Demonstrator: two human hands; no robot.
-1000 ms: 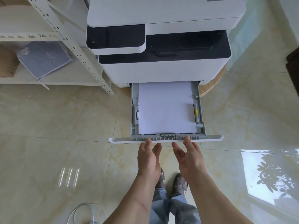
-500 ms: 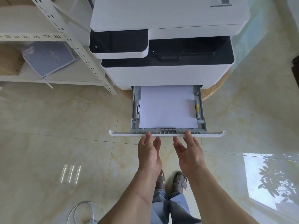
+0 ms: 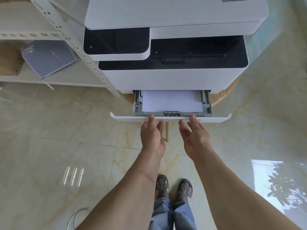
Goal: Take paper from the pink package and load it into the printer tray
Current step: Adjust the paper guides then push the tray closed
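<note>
— Why are both our hands flat on the tray point(image 3: 171, 120) front?
— To push it square. Left hand point(image 3: 152, 135) and right hand point(image 3: 194, 138) press with fingers point(image 3: 151, 117) released, gripping nothing.
— And the paper point(image 3: 172, 102)?
— Lying in the tray, which is partly inside the printer point(image 3: 172, 77).

- We see the printer point(image 3: 172, 77) standing on a round table point(image 3: 232, 90).
- The tray point(image 3: 171, 117) sticks out from the printer's lower front, with paper point(image 3: 172, 102) lying in it.
- Our left hand point(image 3: 152, 135) and right hand point(image 3: 195, 138) sit side by side before the printer, fingers point(image 3: 151, 117) touching the tray's front edge.
- A shelf point(image 3: 49, 78) stands left of the printer.
- A cable point(image 3: 73, 218) lies on the floor, left of the printer and nearer to us.
</note>
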